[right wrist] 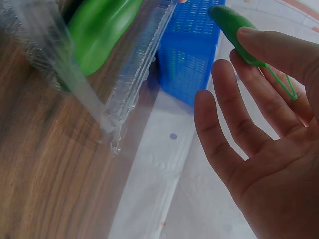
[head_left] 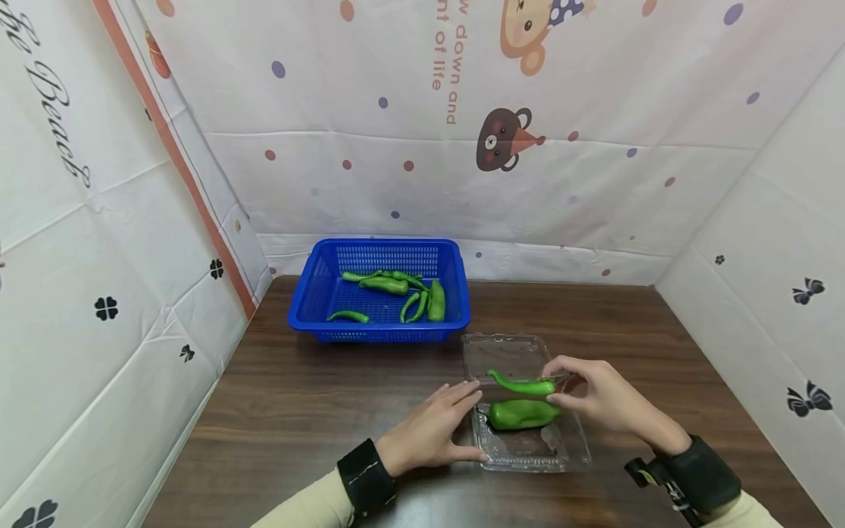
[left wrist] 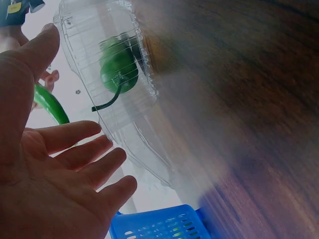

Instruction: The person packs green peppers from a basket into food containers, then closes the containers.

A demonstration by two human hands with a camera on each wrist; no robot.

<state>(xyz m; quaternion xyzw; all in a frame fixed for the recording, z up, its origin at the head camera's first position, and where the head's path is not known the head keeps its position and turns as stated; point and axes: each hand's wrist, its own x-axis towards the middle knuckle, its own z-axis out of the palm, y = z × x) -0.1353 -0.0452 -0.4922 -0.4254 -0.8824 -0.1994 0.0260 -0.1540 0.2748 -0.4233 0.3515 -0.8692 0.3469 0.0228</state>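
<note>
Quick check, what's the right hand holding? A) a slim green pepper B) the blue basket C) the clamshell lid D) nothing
A: the right hand pinches a slim green pepper by its stem end above the clear clamshell, where a fatter pepper already lies; the blue basket sits apart at the back.
</note>
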